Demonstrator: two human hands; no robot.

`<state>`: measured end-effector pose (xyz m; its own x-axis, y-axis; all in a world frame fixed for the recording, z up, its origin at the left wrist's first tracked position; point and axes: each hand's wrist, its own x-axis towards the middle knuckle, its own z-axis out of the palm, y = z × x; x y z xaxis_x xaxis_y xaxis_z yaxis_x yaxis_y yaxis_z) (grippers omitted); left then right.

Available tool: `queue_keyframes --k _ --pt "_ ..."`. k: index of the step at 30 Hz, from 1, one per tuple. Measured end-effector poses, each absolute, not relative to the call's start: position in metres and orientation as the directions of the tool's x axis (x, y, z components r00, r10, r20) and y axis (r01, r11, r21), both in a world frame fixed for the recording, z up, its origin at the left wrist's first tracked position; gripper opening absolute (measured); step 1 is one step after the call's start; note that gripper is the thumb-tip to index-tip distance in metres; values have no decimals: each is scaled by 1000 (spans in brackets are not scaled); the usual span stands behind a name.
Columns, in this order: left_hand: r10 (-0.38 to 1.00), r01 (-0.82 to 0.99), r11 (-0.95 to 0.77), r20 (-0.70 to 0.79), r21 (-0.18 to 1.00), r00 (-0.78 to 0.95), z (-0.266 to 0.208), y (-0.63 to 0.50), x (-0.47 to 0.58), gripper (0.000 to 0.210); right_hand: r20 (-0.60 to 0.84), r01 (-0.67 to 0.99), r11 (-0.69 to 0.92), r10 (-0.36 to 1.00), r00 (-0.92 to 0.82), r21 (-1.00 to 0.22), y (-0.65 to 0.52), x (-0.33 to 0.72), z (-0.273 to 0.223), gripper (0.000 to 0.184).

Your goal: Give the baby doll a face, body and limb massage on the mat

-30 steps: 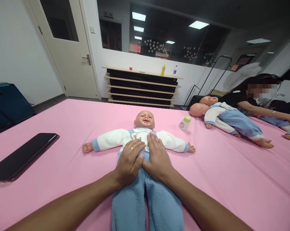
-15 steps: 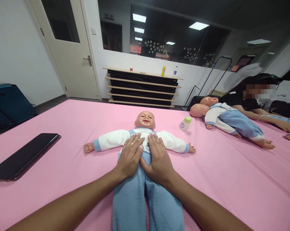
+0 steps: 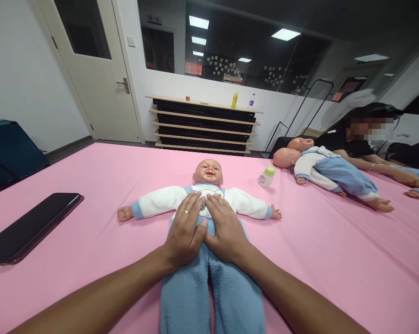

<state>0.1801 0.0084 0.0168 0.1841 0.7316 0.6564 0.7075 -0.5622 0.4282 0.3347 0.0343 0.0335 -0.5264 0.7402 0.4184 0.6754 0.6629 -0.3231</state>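
Note:
A baby doll point(image 3: 209, 172) lies face up in front of me, arms stretched out to both sides. It wears a white top with an animal face on the chest and fuzzy blue trousers point(image 3: 187, 297). Flat on the left of its belly and chest rests my left hand point(image 3: 186, 229), a ring on one finger. My right hand point(image 3: 225, 227) lies flat beside it, fingers stretched toward the doll's chest. The thumbs are close together over the waist. Both hands hold nothing and partly hide the printed face.
A pink sheet point(image 3: 126, 273) covers the table. Left lies a black phone point(image 3: 34, 227); a white bottle with a green cap point(image 3: 266, 177) stands right of the doll. Farther right are two more dolls point(image 3: 334, 171) and a person point(image 3: 358, 139) whose hands are at another doll.
My right hand has shifted slightly left, closer to my left hand, on the doll's front. The whole view has moved a little. The doll's pose is unchanged.

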Motion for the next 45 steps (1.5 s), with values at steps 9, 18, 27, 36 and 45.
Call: queue_keyframes --k 9,18,27,36,45 --pt "731 644 -648 570 406 376 23 10 177 38 371 804 476 862 -345 -356 35 336 21 88" --pt "900 727 -402 386 556 203 16 24 179 45 579 694 665 692 -432 -277 32 334 26 75" --pt "908 713 -312 417 627 30 4 24 177 52 638 510 815 551 -538 -274 32 338 27 58" --pt "767 709 -523 623 473 150 11 15 179 51 436 665 655 748 -501 -359 37 336 34 67" --pt "717 672 -653 571 350 399 17 16 172 40 427 750 536 826 -370 -387 35 338 27 85"
